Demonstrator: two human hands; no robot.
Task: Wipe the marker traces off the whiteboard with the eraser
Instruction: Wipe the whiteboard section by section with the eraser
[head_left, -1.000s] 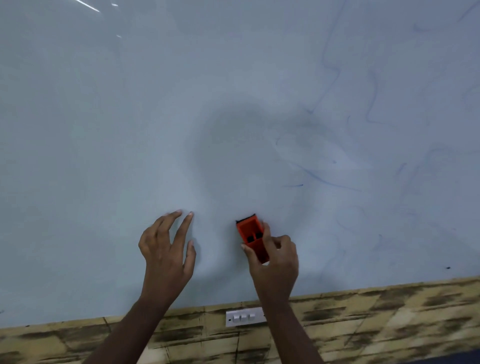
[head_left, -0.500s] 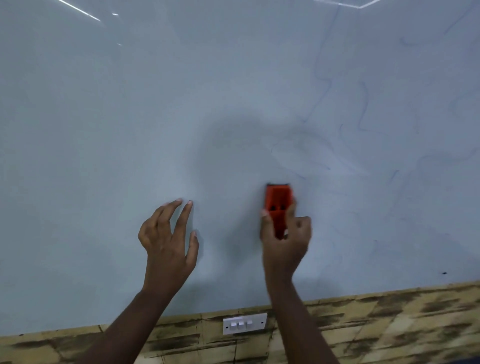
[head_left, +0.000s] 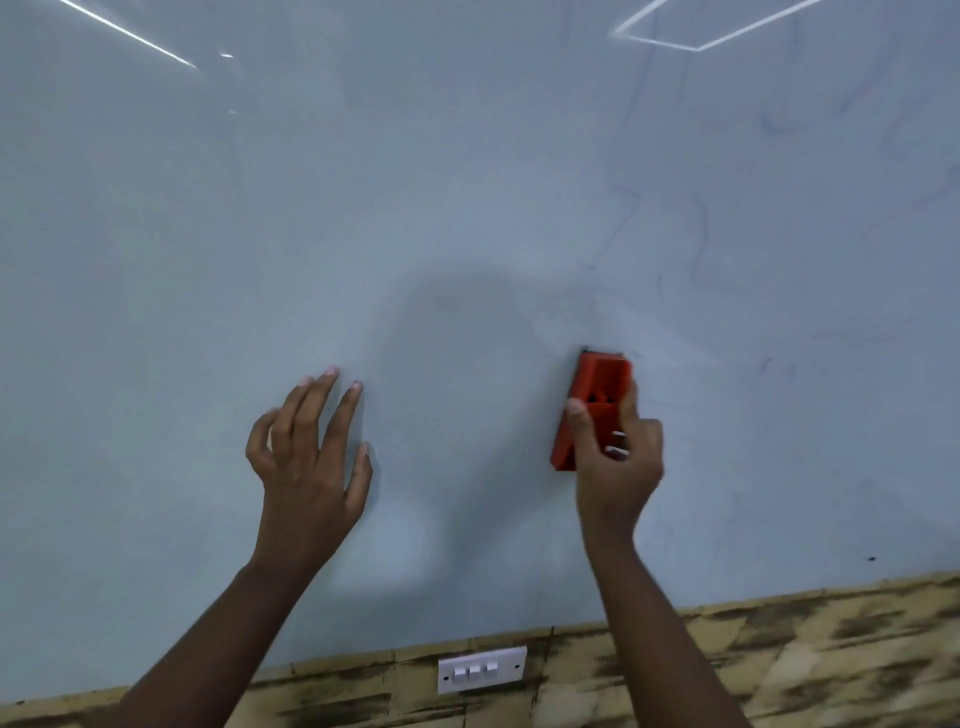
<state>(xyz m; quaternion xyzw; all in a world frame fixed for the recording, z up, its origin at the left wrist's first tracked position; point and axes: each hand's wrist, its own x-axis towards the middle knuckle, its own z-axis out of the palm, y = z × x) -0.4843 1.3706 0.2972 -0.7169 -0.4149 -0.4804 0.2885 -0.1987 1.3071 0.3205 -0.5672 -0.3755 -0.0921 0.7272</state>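
Head view: right hand (head_left: 615, 467) grips red eraser (head_left: 595, 395) against whiteboard (head_left: 363, 208), thumb on its left edge, fingers (head_left: 631, 400) along right. Faint blue marker traces (head_left: 698, 244) upper right. Left hand (head_left: 311, 457) spread, holding nothing, fingertips on board.

Single head-worn wide-angle view, facing the whiteboard (head_left: 363, 208) head-on at arm's reach, tilted slightly down; the wall strip with switch plate (head_left: 482, 669) fills the bottom edge

Tan mottled wall (head_left: 779, 649), white three-rocker switch plate (head_left: 482, 669), ceiling-light reflections (head_left: 696, 36)
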